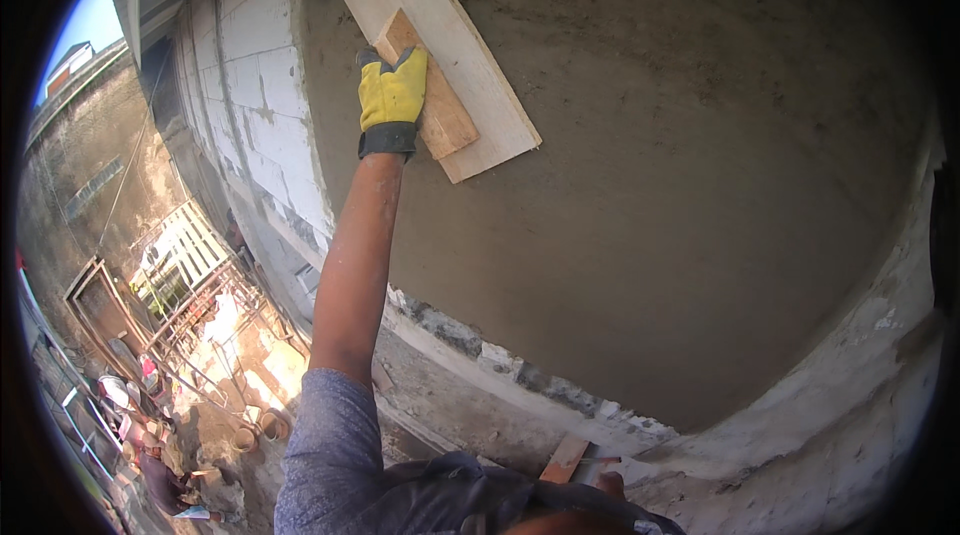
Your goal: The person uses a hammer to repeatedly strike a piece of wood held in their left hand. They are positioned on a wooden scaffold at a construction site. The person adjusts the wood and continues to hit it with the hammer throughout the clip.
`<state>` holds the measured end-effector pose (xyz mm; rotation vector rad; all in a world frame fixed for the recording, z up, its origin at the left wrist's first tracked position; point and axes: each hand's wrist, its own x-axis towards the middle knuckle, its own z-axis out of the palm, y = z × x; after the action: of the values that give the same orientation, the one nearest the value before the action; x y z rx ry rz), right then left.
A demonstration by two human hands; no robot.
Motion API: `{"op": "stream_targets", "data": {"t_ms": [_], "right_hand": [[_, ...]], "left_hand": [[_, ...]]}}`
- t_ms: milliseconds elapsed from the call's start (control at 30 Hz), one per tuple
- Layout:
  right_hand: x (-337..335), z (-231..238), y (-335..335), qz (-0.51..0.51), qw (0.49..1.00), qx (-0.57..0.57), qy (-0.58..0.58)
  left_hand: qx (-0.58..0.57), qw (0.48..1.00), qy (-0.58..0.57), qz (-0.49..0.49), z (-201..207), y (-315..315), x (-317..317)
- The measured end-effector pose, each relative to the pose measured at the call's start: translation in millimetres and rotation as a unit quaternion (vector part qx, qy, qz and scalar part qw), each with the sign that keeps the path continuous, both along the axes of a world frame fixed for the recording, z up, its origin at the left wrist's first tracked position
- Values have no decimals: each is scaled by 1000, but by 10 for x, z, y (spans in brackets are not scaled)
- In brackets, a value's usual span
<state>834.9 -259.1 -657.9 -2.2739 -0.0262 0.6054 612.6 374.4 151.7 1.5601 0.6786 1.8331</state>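
Observation:
My left hand (391, 95), in a yellow and dark grey work glove, is closed round the wooden grip (447, 118) of a plastering float. The float's wide, pale wooden board (480, 85) lies tilted against the grey, freshly plastered wall (640, 195). My left arm reaches far up and forward to it. Low in the picture, beside my dark clothing, a small brown rounded shape (610, 483) shows. Whether that is part of my right hand I cannot make out. Close to it lies a reddish-brown piece of wood (565, 458).
White block masonry (265, 85) borders the plaster on the left. A rough ledge (470, 340) runs under its lower edge. Far below on the left are people (165, 475), buckets (243, 439), a wooden pallet (190, 240) and poles.

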Motion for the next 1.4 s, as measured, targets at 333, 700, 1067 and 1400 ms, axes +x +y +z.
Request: {"op": "stream_targets", "data": {"t_ms": [333,700,1067,1400], "right_hand": [[-780,1211,1477,184,969,117,116],[-731,958,1269,236,953,-44,184],[-843,1131,1175,204,956,-67,203],[-922,1143,1281,251,943,-78,206]], "left_hand": [[-12,998,-19,52,-452,-404,102],[-91,994,5,57,-345,1622,-720],[-182,895,-269,-307,-2043,1203,-1354],[-276,865,-226,-354,-1291,133,-2183]]}}
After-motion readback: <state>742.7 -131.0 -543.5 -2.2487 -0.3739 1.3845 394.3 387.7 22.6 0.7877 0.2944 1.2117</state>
